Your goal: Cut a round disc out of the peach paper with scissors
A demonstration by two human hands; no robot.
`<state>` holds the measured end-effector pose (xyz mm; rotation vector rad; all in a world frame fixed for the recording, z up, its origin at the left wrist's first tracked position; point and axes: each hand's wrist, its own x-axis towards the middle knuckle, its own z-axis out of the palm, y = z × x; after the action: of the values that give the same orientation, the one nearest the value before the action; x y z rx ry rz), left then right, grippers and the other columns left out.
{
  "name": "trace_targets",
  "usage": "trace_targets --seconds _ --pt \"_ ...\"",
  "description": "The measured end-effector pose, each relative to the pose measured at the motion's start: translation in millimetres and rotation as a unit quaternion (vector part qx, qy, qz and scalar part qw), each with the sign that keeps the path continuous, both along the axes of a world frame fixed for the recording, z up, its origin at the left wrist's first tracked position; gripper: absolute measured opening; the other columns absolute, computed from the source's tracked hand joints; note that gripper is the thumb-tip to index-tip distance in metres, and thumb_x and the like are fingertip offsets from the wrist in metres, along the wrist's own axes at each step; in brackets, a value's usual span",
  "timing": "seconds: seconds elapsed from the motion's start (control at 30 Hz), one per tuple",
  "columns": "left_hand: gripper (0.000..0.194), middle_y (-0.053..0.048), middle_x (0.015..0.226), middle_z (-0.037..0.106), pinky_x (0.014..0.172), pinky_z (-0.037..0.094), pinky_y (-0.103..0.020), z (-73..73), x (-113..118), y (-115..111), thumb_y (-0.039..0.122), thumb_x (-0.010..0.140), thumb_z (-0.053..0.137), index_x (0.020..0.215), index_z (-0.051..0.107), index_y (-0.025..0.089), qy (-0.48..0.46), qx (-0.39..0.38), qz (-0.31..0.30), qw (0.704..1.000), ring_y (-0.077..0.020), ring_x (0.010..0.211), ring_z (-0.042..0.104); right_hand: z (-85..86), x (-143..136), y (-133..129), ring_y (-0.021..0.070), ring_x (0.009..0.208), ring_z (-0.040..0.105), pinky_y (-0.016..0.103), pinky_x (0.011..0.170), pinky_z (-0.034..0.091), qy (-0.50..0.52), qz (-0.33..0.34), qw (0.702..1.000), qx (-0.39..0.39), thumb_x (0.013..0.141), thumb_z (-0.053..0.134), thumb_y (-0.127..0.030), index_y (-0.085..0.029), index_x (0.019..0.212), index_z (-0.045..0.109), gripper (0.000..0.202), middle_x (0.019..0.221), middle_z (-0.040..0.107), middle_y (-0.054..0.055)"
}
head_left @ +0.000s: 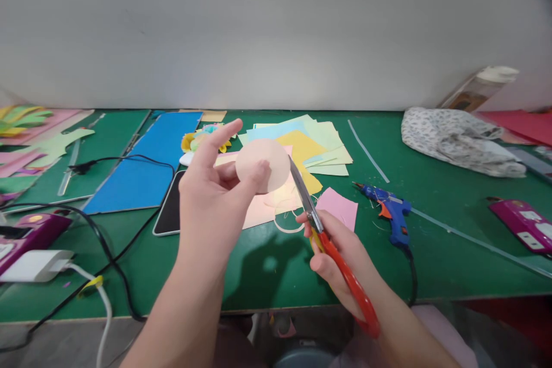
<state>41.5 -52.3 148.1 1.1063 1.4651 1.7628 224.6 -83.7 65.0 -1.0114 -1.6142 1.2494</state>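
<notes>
Between the thumb and fingers of my left hand is a pale pink paper circle, raised above the table with its index finger stretched up. My right hand grips a pair of scissors with red and yellow handles. The blades point up and away, their tip at the right edge of the circle. Beneath the hands lie a thin curled paper strip, a pink sheet and a stack of coloured papers.
A blue glue gun lies to the right with its cord running off the front edge. On the left are a blue board, a dark-screened tablet, black cables and a white charger. A patterned cloth sits at the back right.
</notes>
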Motion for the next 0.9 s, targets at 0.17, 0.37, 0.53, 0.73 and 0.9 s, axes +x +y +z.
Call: trace_targets --seconds 0.17,0.37,0.53,0.73,0.9 --pt "0.066 0.009 0.065 0.077 0.063 0.065 -0.021 0.6 0.5 -2.9 0.01 0.072 0.086 0.135 0.075 0.024 0.027 -0.017 -0.002 0.999 -0.0127 0.062 0.074 -2.5 2.6 0.6 0.0181 0.072 0.057 0.032 0.066 0.054 0.001 0.005 1.0 -0.019 0.077 0.062 -0.098 -0.027 0.131 0.071 0.09 0.106 0.061 0.006" --pt "0.065 0.006 0.069 0.078 0.063 0.064 -0.022 0.6 -0.9 -4.8 0.018 0.077 0.087 0.14 0.071 0.024 0.055 -0.023 -0.028 0.998 -0.0144 0.066 0.073 -7.5 1.5 3.4 0.0237 0.084 0.063 0.037 0.076 0.059 0.026 0.003 1.0 -0.013 0.061 0.067 -0.103 -0.031 0.135 0.072 0.104 0.108 0.062 0.006" --pt "0.059 0.004 0.071 0.078 0.056 0.06 -0.024 0.0 0.9 -7.0 0.025 0.076 0.089 0.134 0.076 0.028 0.06 -0.024 -0.036 0.997 -0.0155 0.06 0.07 -9.8 1.9 4.8 0.0287 0.089 0.067 0.04 0.079 0.06 0.04 -0.006 0.999 -0.017 0.059 0.07 -0.102 -0.031 0.135 0.074 0.105 0.103 0.065 0.007" --pt "0.037 0.006 0.062 0.072 0.051 0.058 -0.021 -1.4 4.5 -6.5 0.022 0.076 0.087 0.112 0.084 0.027 0.059 -0.064 -0.11 0.99 -0.0115 0.049 0.063 -1.5 1.9 0.7 0.0218 0.081 0.065 0.037 0.079 0.06 0.068 -0.048 0.997 -0.002 0.089 0.072 -0.082 -0.029 0.139 0.07 0.073 0.104 0.067 0.006" --pt "0.045 0.008 0.054 0.067 0.043 0.052 -0.019 -7.4 -0.4 3.9 0.023 0.079 0.085 0.124 0.078 0.024 0.072 -0.148 -0.289 0.943 -0.0108 0.043 0.057 8.8 5.3 3.2 0.0163 0.075 0.068 0.032 0.071 0.064 0.107 -0.124 0.986 -0.019 0.101 0.076 -0.046 -0.03 0.132 0.069 0.036 0.117 0.071 0.005"
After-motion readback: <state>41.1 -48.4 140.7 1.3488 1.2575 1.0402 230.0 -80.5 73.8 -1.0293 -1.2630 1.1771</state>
